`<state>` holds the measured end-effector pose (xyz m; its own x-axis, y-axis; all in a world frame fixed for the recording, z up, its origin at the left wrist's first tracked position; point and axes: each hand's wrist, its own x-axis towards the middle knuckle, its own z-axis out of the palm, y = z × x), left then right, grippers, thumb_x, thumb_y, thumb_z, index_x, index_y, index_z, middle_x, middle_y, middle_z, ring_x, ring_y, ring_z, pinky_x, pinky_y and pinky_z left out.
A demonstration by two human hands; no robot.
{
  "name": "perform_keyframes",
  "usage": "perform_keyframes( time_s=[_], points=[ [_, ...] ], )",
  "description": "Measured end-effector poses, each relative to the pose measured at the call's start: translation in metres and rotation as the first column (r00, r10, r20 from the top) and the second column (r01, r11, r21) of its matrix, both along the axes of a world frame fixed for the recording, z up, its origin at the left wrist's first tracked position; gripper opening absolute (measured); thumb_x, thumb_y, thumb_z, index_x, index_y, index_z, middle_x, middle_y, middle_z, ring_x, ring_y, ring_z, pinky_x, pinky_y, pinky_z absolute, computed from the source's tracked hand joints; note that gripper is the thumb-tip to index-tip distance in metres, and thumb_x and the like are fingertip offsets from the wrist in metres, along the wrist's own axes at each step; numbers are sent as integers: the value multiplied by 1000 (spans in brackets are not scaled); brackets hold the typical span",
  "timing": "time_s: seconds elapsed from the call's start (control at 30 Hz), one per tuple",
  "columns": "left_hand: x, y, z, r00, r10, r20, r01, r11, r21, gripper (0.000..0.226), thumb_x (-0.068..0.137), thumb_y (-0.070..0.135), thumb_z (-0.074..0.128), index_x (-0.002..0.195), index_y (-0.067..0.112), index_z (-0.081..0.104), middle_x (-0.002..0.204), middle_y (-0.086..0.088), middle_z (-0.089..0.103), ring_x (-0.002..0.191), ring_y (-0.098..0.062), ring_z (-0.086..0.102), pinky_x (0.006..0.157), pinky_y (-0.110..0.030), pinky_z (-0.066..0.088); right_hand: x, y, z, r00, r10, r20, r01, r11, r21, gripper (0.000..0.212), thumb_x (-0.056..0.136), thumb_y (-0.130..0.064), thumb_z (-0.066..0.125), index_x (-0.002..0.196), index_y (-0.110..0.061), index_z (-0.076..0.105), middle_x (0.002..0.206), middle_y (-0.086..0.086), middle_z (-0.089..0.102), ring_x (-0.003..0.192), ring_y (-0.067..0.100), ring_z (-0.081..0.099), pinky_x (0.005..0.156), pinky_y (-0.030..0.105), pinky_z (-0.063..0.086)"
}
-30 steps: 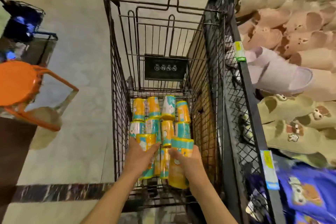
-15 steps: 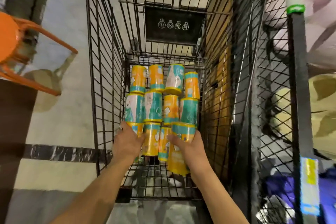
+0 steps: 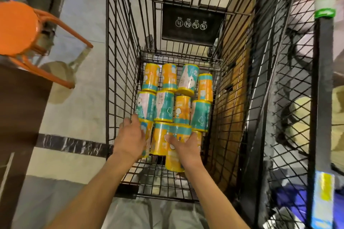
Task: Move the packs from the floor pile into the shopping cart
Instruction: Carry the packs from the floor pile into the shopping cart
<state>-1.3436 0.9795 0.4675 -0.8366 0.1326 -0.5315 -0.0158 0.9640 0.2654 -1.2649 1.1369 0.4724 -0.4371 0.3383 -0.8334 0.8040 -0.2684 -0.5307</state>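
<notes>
As my arms reach lower into the shopping cart (image 3: 122, 80) than they did a second ago, the head view, the only one here, closes in on the basket floor, where the packs (image 3: 175, 98) lie side by side in rows: four at the far end, four in the middle, and a near row that I am now setting down. My left hand (image 3: 131, 138) rests loosely curved, fingers half open, over the outer pack of that near row, just beside the left wire wall; it covers the pack rather than clenching it, and whether the palm bears any weight I cannot tell. My right hand (image 3: 183, 147) is wrapped around a yellow and teal pack (image 3: 174, 161) whose near end points toward me, fingers closed across its top. Compared with the earlier frames, this near row has come down from above the stored packs to their level, touching the middle row. I judge the batch nearly placed and release the next step. The floor pile is out of view, so what remains is unknown. An orange stool (image 3: 16, 28) stands left of the cart, shelving (image 3: 323, 98) to its right.
</notes>
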Motion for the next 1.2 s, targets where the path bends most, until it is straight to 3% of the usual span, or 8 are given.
perform_keyframes(
  time_s=[0.1, 0.23, 0.33, 0.47, 0.63, 0.8, 1.0, 1.2],
  points=[
    [-5, -8, 11, 976, -200, 84, 203, 979, -32, 47, 90, 10, 61, 132, 12, 39, 125, -14, 48, 119, -32, 50, 94, -44, 52, -8, -12, -9, 995, 82, 59, -84, 996, 28, 94, 82, -37, 83, 150, -7, 25, 143, 1, 45, 136, 26, 45, 104, 38, 43],
    [-13, -9, 27, 833, -537, 134, 553, 808, -202, 74, 79, 5, 74, 140, 12, 33, 135, -12, 44, 129, -30, 45, 101, -41, 50, -14, -19, -25, 973, 184, 139, -199, 975, 100, 71, 88, -29, 79, 136, -3, 34, 126, 6, 53, 110, 21, 51, 86, 29, 40],
    [-17, -8, 37, 694, -711, 112, 704, 639, -309, 85, 77, 8, 77, 147, 9, 28, 141, -14, 43, 134, -33, 41, 112, -43, 38, -15, -25, -37, 949, 228, 218, -276, 935, 222, 69, 84, -33, 81, 130, -3, 39, 131, 15, 59, 115, 31, 59, 91, 37, 50],
    [-17, -13, 45, 639, -764, 90, 737, 575, -355, 90, 79, 7, 73, 152, 8, 21, 147, -17, 39, 140, -35, 34, 119, -48, 27, -12, -27, -41, 934, 253, 252, -318, 912, 261, 77, 84, -33, 78, 141, -2, 36, 136, 21, 55, 123, 37, 56, 97, 43, 51],
    [-4, -26, 53, 647, -755, 104, 741, 591, -320, 76, 84, 9, 67, 149, 11, 27, 147, -14, 41, 138, -33, 38, 117, -47, 30, -1, -18, -14, 846, 463, 264, -530, 779, 335, 48, 88, -26, 66, 129, -8, 51, 111, 8, 55, 105, 36, 62, 85, 43, 55],
    [1, -25, 80, 678, -731, 79, 718, 635, -285, 72, 90, 18, 65, 150, 13, 26, 146, -12, 42, 137, -31, 40, 115, -44, 34, -2, -4, 34, 633, 739, 232, -740, 489, 462, 45, 95, -30, 58, 136, -17, 49, 132, 11, 56, 120, 31, 56, 93, 37, 48],
    [1, -5, 144, 665, -747, -7, 700, 626, -343, 70, 92, 20, 63, 152, 14, 26, 144, -13, 45, 132, -33, 45, 109, -47, 40, -6, 10, 119, 390, 852, 349, -794, 119, 596, 45, 96, -34, 55, 137, -15, 48, 131, 15, 53, 123, 37, 51, 92, 43, 50],
    [-3, 1, 193, 643, -756, -122, 690, 641, -337, 60, 94, 18, 55, 149, 16, 31, 145, -11, 45, 132, -33, 46, 106, -48, 39, -3, 16, 192, 456, 798, 394, -716, 66, 695, 43, 95, -36, 53, 134, -18, 51, 132, 12, 53, 123, 37, 51, 93, 46, 49]
  ],
)
